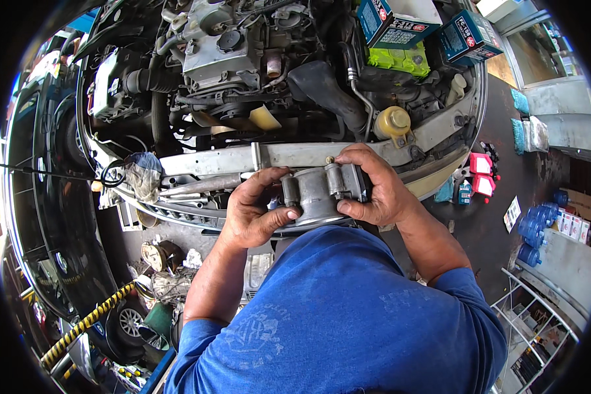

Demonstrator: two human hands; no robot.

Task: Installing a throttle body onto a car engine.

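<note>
Between my two hands is a grey metal throttle body (pixel 314 190), held up over the front edge of the car. My left hand (pixel 253 209) grips its left end, thumb on the near side and fingers curled behind. Around the right end, by a dark boxy part, my right hand (pixel 373 187) is closed, its index finger on top near a small brass-coloured fitting. Just beyond lies the front crossmember (pixel 210 161) of the open engine bay. A grey-brown rag (pixel 143 178) hangs over it on the left.
The engine (pixel 220 59) fills the bay ahead. Blue boxes (pixel 467 39) and a bright green battery (pixel 400 60) sit at its right. A yellow-capped reservoir (pixel 393 123) stands behind the crossmember. Red containers (pixel 482 174) are on the floor at right; a dark car (pixel 59 217) stands left.
</note>
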